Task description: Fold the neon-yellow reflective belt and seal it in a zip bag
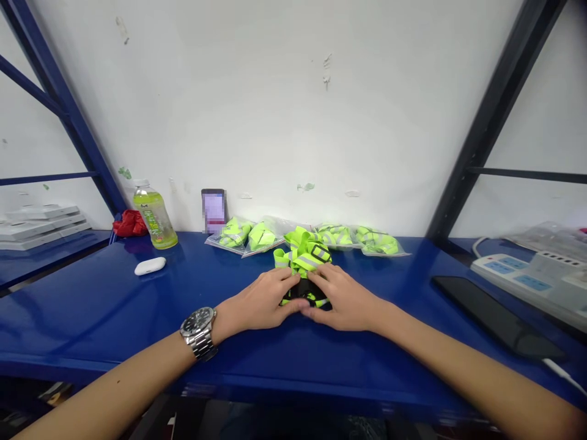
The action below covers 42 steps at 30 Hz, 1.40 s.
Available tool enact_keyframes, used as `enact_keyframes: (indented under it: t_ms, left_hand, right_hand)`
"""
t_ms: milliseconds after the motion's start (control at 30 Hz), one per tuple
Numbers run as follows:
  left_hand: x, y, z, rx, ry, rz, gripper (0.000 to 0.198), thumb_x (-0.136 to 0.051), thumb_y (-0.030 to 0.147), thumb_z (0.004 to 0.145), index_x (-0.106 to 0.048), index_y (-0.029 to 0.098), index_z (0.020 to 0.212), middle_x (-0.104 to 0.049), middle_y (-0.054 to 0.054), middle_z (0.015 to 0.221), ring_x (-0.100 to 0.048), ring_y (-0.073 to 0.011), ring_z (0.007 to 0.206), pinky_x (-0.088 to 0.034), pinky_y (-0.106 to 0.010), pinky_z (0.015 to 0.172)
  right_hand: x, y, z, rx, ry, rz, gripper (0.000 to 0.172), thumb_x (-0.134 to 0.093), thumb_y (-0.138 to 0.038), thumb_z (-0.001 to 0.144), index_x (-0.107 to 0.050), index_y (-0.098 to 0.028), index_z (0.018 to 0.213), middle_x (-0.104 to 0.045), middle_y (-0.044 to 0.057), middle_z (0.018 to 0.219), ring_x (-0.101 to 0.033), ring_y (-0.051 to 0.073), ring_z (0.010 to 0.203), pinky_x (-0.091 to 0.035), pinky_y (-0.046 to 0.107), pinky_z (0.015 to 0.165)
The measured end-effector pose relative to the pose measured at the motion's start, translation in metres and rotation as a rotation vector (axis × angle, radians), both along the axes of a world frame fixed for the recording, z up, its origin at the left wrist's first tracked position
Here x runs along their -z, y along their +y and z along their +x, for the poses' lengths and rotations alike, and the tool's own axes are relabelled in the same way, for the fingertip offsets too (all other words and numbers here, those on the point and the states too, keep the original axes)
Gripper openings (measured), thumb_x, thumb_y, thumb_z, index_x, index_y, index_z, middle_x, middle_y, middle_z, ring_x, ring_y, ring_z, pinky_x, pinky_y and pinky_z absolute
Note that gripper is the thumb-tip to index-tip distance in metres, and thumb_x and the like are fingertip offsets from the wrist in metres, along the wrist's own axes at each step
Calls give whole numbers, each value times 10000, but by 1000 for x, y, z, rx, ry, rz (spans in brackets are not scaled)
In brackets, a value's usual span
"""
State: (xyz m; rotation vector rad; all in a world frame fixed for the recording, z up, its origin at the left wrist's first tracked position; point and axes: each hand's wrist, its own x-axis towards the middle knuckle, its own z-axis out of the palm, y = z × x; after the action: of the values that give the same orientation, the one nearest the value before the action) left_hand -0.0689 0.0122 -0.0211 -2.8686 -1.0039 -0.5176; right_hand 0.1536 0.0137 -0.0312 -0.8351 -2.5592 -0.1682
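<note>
A bundle of neon yellow-green reflective straps with silver stripes and a black slider buckle lies on the blue table, near its middle. A black part of it shows between my hands. From the left, my left hand is closed round the near part of the bundle, its thumb along the front edge; a metal watch is on that wrist. My right hand grips the same bundle from the right. Both thumb tips meet in front. What lies under the fingers is hidden.
Several clear bags of similar straps lie along the wall. Left stand a drink bottle, a red cloth, a white earphone case and a propped phone. Right lie a black phone on a cable and a power strip.
</note>
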Motion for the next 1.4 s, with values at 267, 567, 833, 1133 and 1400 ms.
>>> enact_keyframes:
  t_ms: [267, 567, 833, 1133, 1400]
  left_hand:
    - [-2, -5, -5, 11, 98, 0, 303, -334, 318, 990, -460, 165, 1219, -575, -99, 1046, -572, -218, 922, -446, -322, 784]
    - [-8, 8, 10, -66, -65, -78, 166, -367, 270, 966, -466, 186, 862, -541, -18, 765, -498, -165, 677, -332, -265, 622]
    - [-10, 45, 10, -195, -187, -290, 132, -389, 261, 904, -451, 185, 816, -451, 31, 646, -400, -122, 560, -291, -252, 556]
    - [-4, 79, 1, -222, -162, -282, 89, -440, 269, 846, -394, 198, 821, -431, 42, 679, -398, -125, 583, -312, -238, 531]
    - [9, 56, 1, -195, -93, 100, 235, -322, 174, 926, -550, 165, 867, -493, -83, 922, -476, -213, 871, -414, -346, 772]
  right_hand:
    - [4, -3, 4, 60, -29, -81, 323, -378, -349, 975, -500, -117, 1163, -600, 153, 1059, -566, 267, 951, -464, 398, 789]
    - [3, 10, -4, 113, 265, -260, 297, -352, -288, 978, -493, -186, 738, -531, 23, 706, -498, 163, 662, -375, 281, 628]
    - [8, 24, -19, 341, 257, -129, 224, -308, -289, 990, -490, -182, 914, -524, 23, 753, -486, 162, 625, -346, 262, 565]
    - [12, 11, -5, 275, -94, 170, 375, -347, -116, 933, -435, -92, 1298, -552, 159, 1004, -562, 257, 923, -480, 374, 793]
    - [-1, 10, -4, 255, -62, 26, 429, -504, -379, 907, -485, -66, 1200, -500, 206, 1118, -505, 304, 1027, -494, 427, 797]
